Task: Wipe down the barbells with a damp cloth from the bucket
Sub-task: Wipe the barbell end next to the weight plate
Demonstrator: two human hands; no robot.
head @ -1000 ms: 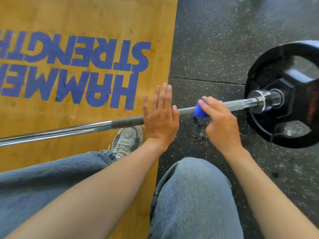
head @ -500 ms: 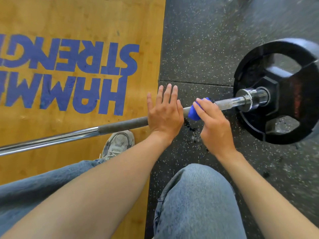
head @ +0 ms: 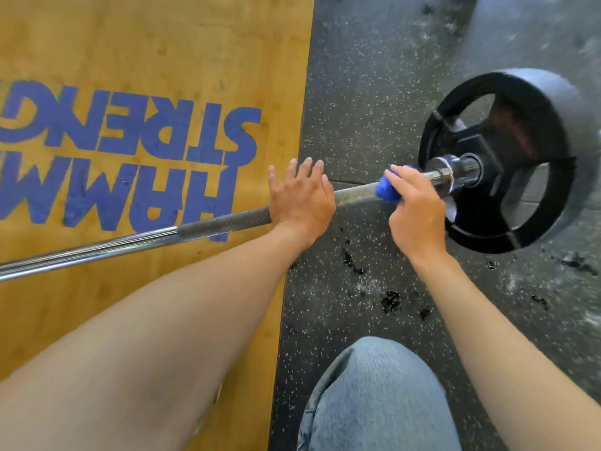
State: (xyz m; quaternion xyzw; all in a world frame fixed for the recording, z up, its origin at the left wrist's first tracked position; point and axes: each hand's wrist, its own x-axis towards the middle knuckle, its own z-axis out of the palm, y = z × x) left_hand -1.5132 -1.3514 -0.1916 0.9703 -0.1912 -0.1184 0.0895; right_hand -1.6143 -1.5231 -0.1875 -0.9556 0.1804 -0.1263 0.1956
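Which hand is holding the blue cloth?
The right hand grips the blue cloth around the barbell; the left hand rests flat on it, fingers straight.

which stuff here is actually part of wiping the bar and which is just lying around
In use: steel barbell shaft; blue cloth gripped by right hand; left hand flat on the bar.
Lying about: black weight plate; black rubber crumbs; yellow wooden platform.

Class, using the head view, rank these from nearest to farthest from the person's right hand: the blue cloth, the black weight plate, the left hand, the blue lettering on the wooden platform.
1. Blue cloth: gripped in the right hand on the bar.
2. Black weight plate: just right, at the bar's end.
3. Left hand: left, resting flat on the bar.
4. Blue lettering: farthest left.

Plate and left hand are nearly tied.
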